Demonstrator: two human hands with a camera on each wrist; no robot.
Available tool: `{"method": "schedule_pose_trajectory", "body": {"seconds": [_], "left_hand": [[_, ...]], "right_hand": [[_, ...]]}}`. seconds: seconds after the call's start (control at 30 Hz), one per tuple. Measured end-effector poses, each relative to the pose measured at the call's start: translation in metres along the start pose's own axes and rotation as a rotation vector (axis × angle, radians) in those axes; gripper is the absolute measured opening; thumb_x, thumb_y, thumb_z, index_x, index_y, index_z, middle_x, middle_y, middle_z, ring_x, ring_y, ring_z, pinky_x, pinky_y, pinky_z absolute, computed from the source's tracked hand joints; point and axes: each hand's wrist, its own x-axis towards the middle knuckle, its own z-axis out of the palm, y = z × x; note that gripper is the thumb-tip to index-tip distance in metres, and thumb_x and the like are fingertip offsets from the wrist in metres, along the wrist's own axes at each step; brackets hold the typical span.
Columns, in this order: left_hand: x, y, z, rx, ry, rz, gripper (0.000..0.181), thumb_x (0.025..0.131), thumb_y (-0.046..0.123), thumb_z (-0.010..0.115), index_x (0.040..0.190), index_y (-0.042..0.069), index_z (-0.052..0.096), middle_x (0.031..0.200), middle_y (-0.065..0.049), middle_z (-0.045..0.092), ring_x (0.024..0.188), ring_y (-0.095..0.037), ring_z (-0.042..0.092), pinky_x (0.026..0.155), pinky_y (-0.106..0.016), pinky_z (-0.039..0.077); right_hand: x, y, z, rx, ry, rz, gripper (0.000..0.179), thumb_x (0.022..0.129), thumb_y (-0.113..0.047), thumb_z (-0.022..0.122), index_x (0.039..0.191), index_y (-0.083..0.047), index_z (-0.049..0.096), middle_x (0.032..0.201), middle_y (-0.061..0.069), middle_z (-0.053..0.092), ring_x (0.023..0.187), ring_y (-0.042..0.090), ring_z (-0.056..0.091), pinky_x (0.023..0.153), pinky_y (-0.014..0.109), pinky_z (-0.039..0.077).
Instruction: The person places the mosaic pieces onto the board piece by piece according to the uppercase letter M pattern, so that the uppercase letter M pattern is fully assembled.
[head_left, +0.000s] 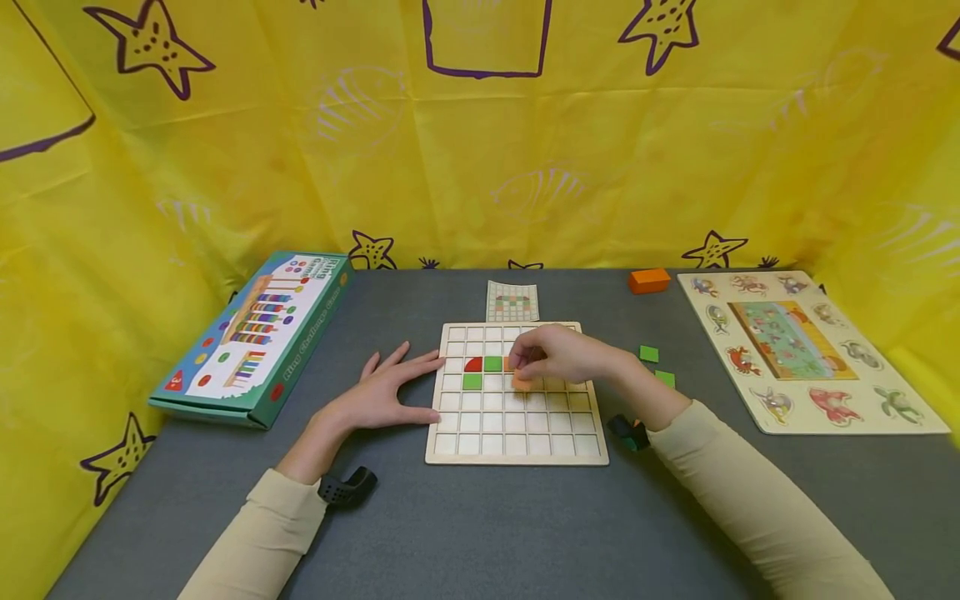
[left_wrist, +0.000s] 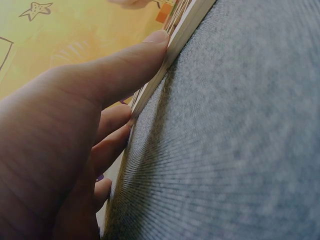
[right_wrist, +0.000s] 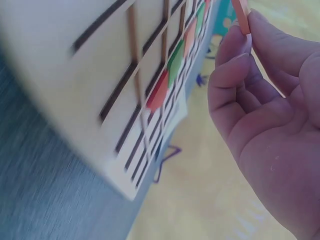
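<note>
A pale wooden grid board [head_left: 468, 422] lies on the grey table. Set in its squares are a rounded red tile [head_left: 473, 365], a green tile [head_left: 492, 363], a second green tile [head_left: 472, 382] and an orange tile [right_wrist: 190, 36], which is partly covered in the head view. My right hand [head_left: 558, 353] is over the board and pinches another orange tile [head_left: 521, 383] between thumb and fingertips. In the right wrist view this held tile [right_wrist: 242, 16] appears edge-on. With fingers spread, my left hand [head_left: 380, 393] touches the board's left edge with thumb and fingertips.
Behind the board lies a small pattern card [head_left: 513, 302]. Two loose green tiles [head_left: 649, 354] lie to its right, and an orange block [head_left: 649, 281] stands farther back. A game box [head_left: 255, 337] is at left, a sea-animal puzzle board [head_left: 806, 354] at right. Yellow cloth [head_left: 480, 175] encloses the table.
</note>
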Motion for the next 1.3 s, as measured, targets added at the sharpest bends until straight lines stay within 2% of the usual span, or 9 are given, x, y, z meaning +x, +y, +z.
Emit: {"method": "schedule_pose_trajectory", "body": {"seconds": [0.3, 0.53, 0.87, 1.1, 1.3], "left_hand": [[0.000, 0.000, 0.000, 0.003, 0.000, -0.006, 0.087, 0.084, 0.059, 0.076, 0.156, 0.022, 0.043, 0.163, 0.000, 0.032, 0.152, -0.040, 0.004, 0.111, -0.068, -0.008], [0.000, 0.000, 0.000, 0.002, 0.006, -0.002, 0.086, 0.084, 0.058, 0.076, 0.156, 0.023, 0.043, 0.163, 0.001, 0.032, 0.152, -0.040, 0.004, 0.111, -0.068, -0.007], [0.001, -0.001, 0.002, 0.003, 0.007, 0.010, 0.086, 0.084, 0.059, 0.076, 0.156, 0.023, 0.044, 0.162, 0.002, 0.033, 0.152, -0.040, 0.005, 0.111, -0.069, -0.007], [0.002, -0.001, 0.000, -0.001, 0.005, 0.009, 0.086, 0.084, 0.058, 0.076, 0.156, 0.023, 0.044, 0.162, 0.002, 0.032, 0.152, -0.040, 0.005, 0.112, -0.068, -0.007], [-0.001, -0.001, -0.001, -0.002, 0.006, 0.010, 0.086, 0.084, 0.058, 0.077, 0.156, 0.022, 0.044, 0.162, 0.001, 0.032, 0.152, -0.040, 0.005, 0.112, -0.068, -0.007]], "right_hand": [[0.032, -0.013, 0.017, -0.020, -0.064, -0.021, 0.003, 0.096, -0.005, 0.070, 0.099, -0.006, 0.071, 0.089, -0.003, 0.065, 0.083, 0.012, 0.059, 0.081, 0.029, 0.050], [0.048, -0.023, 0.028, -0.049, -0.096, -0.027, 0.005, 0.097, -0.007, 0.069, 0.101, -0.005, 0.071, 0.087, -0.004, 0.065, 0.082, 0.010, 0.059, 0.079, 0.026, 0.050], [0.057, -0.029, 0.041, -0.114, -0.120, 0.000, 0.004, 0.096, -0.005, 0.070, 0.098, -0.009, 0.070, 0.083, -0.003, 0.062, 0.077, 0.010, 0.054, 0.074, 0.025, 0.046], [0.059, -0.031, 0.043, -0.182, -0.131, 0.007, 0.003, 0.097, -0.008, 0.070, 0.099, -0.008, 0.071, 0.083, -0.005, 0.061, 0.078, 0.010, 0.054, 0.075, 0.025, 0.046], [0.057, -0.033, 0.043, -0.195, -0.120, -0.015, 0.003, 0.095, -0.009, 0.072, 0.099, -0.009, 0.072, 0.087, -0.005, 0.063, 0.081, 0.009, 0.057, 0.078, 0.026, 0.047]]}}
